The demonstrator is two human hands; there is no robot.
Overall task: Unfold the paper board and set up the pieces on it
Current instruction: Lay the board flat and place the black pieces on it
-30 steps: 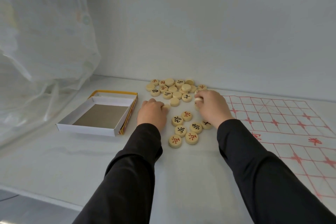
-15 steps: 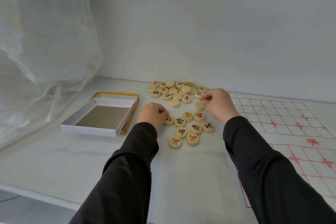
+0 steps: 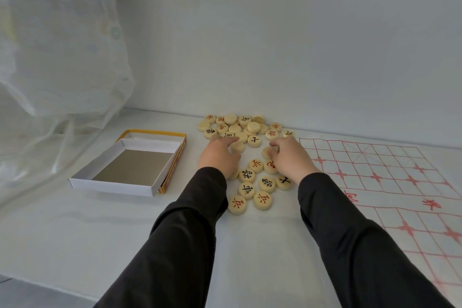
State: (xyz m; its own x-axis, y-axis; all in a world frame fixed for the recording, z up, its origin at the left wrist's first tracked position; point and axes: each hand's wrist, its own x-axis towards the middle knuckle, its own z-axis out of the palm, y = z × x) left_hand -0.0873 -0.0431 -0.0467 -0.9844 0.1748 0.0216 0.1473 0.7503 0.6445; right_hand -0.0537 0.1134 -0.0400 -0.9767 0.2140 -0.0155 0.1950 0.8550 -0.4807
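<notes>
The paper board (image 3: 375, 170) lies unfolded at right and bears nothing; all the pieces (image 3: 235, 129) sit left of it, so placement is not begun. The left hand (image 3: 220, 155) rests loose, extended fingers on the far heap. The right hand (image 3: 290, 157) curls onto a blank piece (image 3: 267, 152), grip or touch unclear; the board's right edge is cut off

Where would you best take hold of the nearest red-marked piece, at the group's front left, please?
I'd pinch the red-marked piece by its thin rim, coming straight down, thumb on the near edge, fingertip on the far-left edge. It lies flat on the table, so nothing else offers grip, and a neighbouring piece crowds its right side.
</notes>
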